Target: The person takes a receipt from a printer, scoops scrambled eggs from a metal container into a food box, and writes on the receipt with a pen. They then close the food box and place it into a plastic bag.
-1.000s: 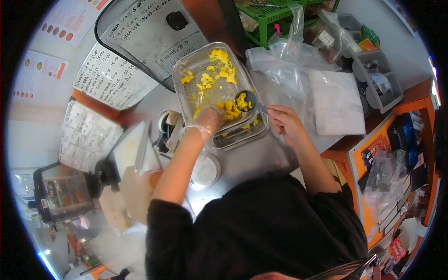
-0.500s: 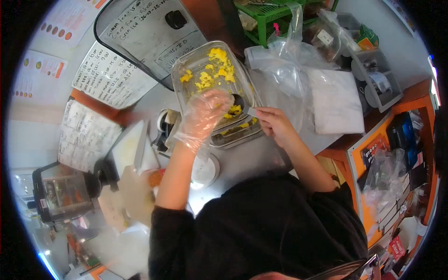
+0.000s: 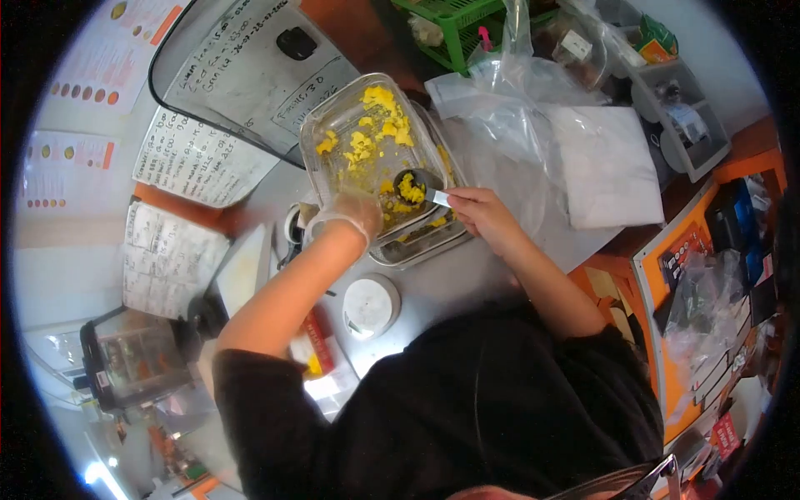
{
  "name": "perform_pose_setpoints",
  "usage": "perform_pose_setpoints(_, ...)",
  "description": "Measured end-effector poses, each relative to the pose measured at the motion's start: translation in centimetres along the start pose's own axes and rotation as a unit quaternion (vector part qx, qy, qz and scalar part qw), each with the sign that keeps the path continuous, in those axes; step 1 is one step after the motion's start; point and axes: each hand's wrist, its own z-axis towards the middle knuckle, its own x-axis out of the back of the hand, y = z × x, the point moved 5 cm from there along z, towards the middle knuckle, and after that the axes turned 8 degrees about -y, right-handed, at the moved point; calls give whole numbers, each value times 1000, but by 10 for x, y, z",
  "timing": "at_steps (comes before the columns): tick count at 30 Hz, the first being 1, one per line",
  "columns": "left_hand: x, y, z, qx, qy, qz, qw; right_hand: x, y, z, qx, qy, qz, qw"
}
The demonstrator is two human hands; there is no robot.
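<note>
Yellow food (image 3: 360, 148) lies in clumps in a clear tray (image 3: 343, 114), beyond the two hands, which are apart. At left, the gloved left hand (image 3: 356, 218) is over the tray's near corner, its fingers too blurred to tell whether closed. Rightward, a black scoop (image 3: 429, 177) carries more pieces, its handle pinched by the right hand (image 3: 481, 217).

I see a dark round scoop (image 3: 428, 184) w/ a pale flat handle, open side up & loaded w/ yellow crumbles (image 3: 411, 190), at the near-right side of a clear tray (image 3: 337, 125). Handle pts right, across the rim. Tray's open, face-up, w/ lg yellow clumps mostly twd the far end + crumbs btwn.
</note>
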Motion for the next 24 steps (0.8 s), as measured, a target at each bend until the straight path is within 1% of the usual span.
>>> perform_pose_setpoints(1,4,1,-2,-2,-1,6,1000,-1,-2,-1,0,-6,-13,1000)
perform_pose_setpoints(3,17,-8,-9,57,52,-126,989,2,4,3,6,-14,-13,1000)
perform_pose_setpoints(4,15,-5,-9,53,48,-118,990,3,7,5,10,-23,-17,1000)
perform_pose_setpoints(6,15,-1,-12,67,165,-26,984,4,11,6,13,-24,-7,1000)
perform_pose_setpoints(7,6,-2,-7,65,162,-21,984,4,12,7,16,-30,-10,999)
perform_pose_setpoints(9,-24,-10,9,104,129,-71,984,1,5,5,12,-30,-7,999)
perform_pose_setpoints(10,-33,-12,17,106,129,-68,984,0,3,5,6,-29,-7,1000)
perform_pose_setpoints(12,-37,-10,29,89,188,9,978,0,4,6,8,-29,-4,1000)
perform_pose_setpoints(13,-29,-6,24,89,189,10,978,1,4,6,8,-28,-4,1000)
perform_pose_setpoints(15,-7,5,12,74,141,48,986,4,6,6,14,-30,-9,999)
perform_pose_setpoints(16,-2,5,10,73,142,49,986,4,7,5,17,-32,-13,999)
perform_pose_setpoints(18,-2,4,8,53,70,69,994,4,8,4,18,-31,-5,999)
perform_pose_setpoints(19,3,1,2,53,71,70,994,5,7,4,19,-30,2,999)
perform_pose_setpoints(21,14,-7,-16,28,111,14,993,4,7,3,22,-32,3,999)
perform_pose_setpoints(22,14,-9,-21,28,111,15,993,3,7,3,23,-33,4,999)
perform_pose_setpoints(23,18,-15,-29,23,163,-137,977,3,6,3,23,-34,4,999)
perform_pose_setpoints(24,18,-23,-37,19,210,-286,935,1,5,2,13,-35,25,999)
